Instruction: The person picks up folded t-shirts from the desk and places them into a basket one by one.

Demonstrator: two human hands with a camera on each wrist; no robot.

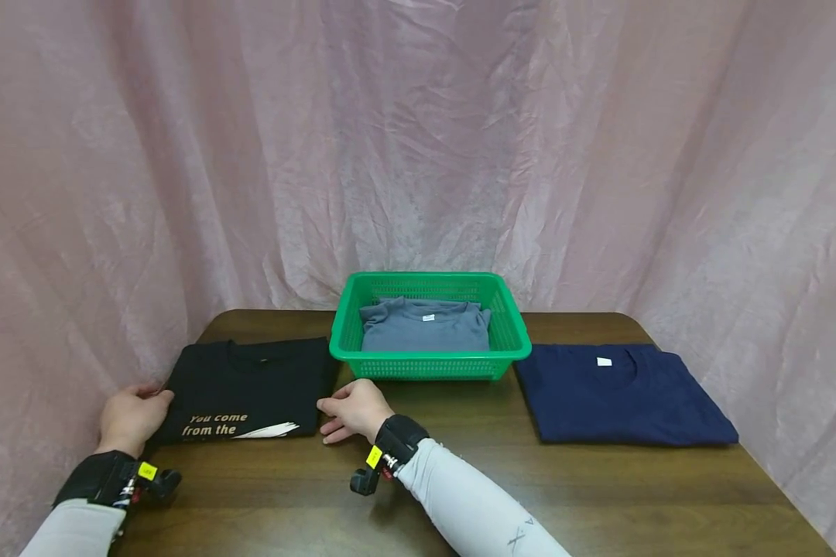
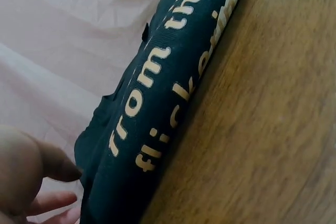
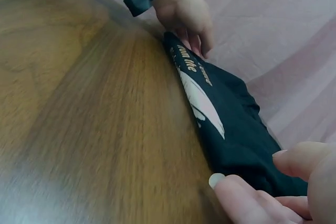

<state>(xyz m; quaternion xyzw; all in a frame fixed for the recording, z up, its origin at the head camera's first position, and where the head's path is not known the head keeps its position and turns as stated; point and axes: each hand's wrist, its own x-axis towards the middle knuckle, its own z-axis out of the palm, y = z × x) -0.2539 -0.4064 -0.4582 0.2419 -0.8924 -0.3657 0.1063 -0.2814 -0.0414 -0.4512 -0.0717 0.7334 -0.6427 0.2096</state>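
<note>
Currently, the head view places the black shirt, folded flat, on the left part of the table, just beside the green basket. The basket holds a folded grey shirt; a folded navy shirt lies to its right. The left hand is at the black shirt's left edge and the right hand at its near right corner.

The left wrist view shows the thumb at the side of the black shirt, with a gap between thumb and fingers. The grip is not closed; whether the fingers reach under the fabric cannot be told. Lettering runs along the folded front.

The right wrist view shows the right thumb and index finger spread apart about the opposite corner, with no pinch made. Beyond, the left hand's fingers point down at the far end.

Step in hand, as judged: positioning both hands to take hold of the black shirt. The next move calls for sliding the fingers beneath both edges, then pinching evenly so that the folds stay aligned.
</note>
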